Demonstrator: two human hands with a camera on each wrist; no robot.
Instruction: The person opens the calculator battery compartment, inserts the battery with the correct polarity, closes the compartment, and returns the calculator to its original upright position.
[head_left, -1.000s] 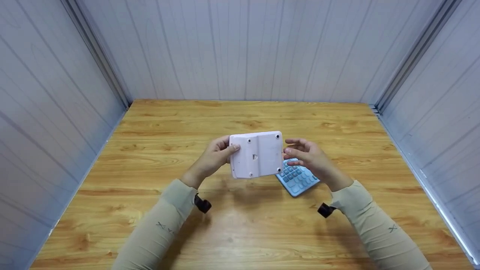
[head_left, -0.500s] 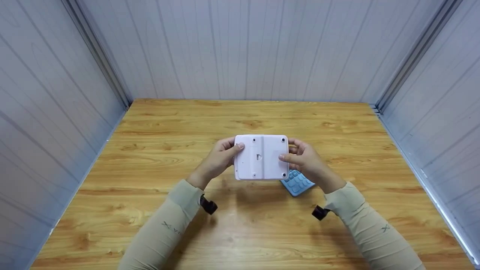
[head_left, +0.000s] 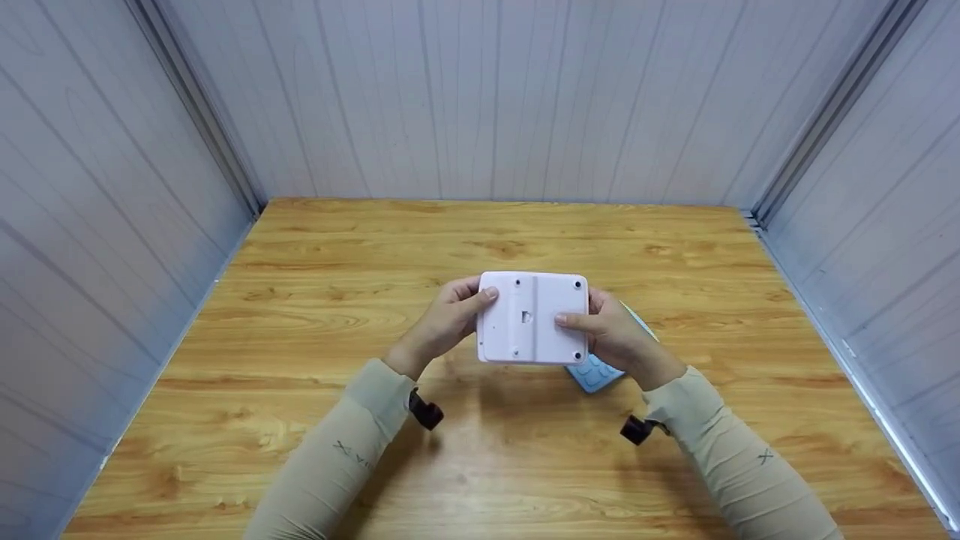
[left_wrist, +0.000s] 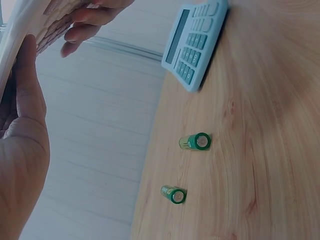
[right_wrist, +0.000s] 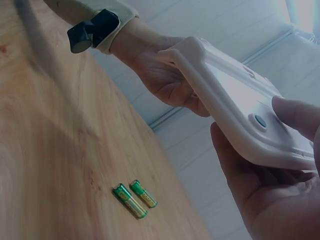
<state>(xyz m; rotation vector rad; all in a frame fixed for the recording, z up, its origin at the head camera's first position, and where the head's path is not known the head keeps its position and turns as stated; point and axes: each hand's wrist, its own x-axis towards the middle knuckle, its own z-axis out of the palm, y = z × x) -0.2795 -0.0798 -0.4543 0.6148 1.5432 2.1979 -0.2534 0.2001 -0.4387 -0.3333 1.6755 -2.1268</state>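
Note:
A pale pinkish-white calculator [head_left: 534, 315] is held up above the table, its back with small round feet facing the head view. Some of its keys show in the left wrist view. At its left edge my left hand [head_left: 446, 319] grips it, thumb on the back. My right hand [head_left: 619, 330] grips the opposite side, thumb lying on the back and fingers behind. A light blue calculator [left_wrist: 194, 42] lies on the table, partly covered in the head view by the held one and my right hand. Two green batteries [right_wrist: 129, 201] [right_wrist: 143, 194] lie on the table.
The wood-grain table [head_left: 360, 247] is bounded by white panel walls [head_left: 487, 97] at the back and sides. A small black camera [head_left: 426, 411] sits at my left wrist, another black camera [head_left: 636, 430] at my right.
My right hand has closed in and taken hold of the pale calculator's right side. The calculator has shifted slightly right and straightened, covering more of the blue one.

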